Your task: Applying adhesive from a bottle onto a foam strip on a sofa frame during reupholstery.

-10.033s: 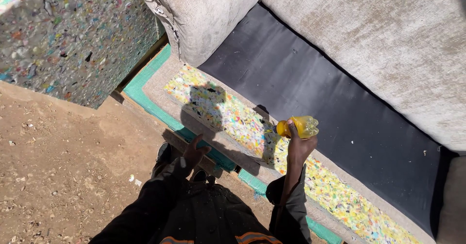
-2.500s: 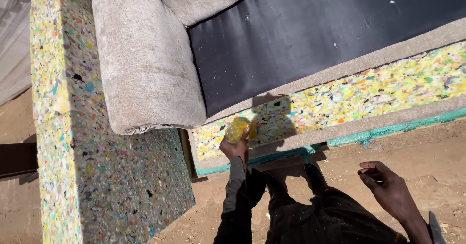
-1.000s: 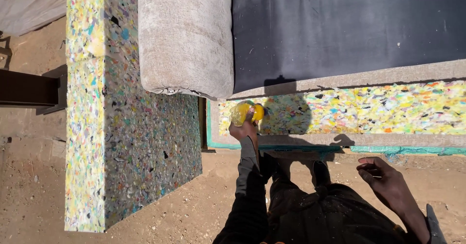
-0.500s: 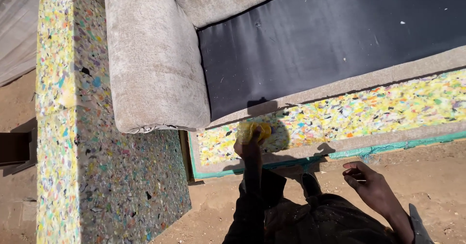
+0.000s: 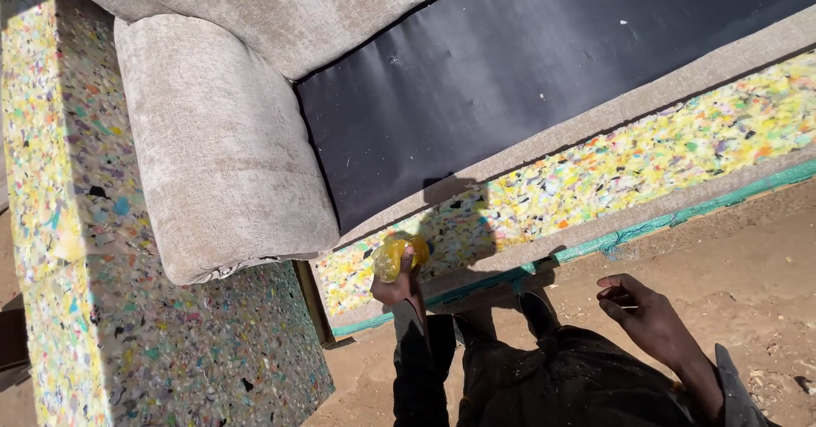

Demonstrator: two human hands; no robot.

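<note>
While it is pressed against the multicoloured foam front (image 5: 595,180) of the sofa frame, just below the grey armrest (image 5: 221,147), the yellow bottle (image 5: 398,255) looks translucent and glossy (its cap is hidden). The left hand (image 5: 398,284) wraps its fingers (image 5: 408,261) tightly around it. The right hand (image 5: 650,321) hangs over the dirt ground (image 5: 748,265), fingers half-curled, empty.

grey armrest (image 5: 221,147), dirt ground (image 5: 748,248)

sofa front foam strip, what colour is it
Multicoloured speckled foam, mostly yellow, seen in the head view.
</note>
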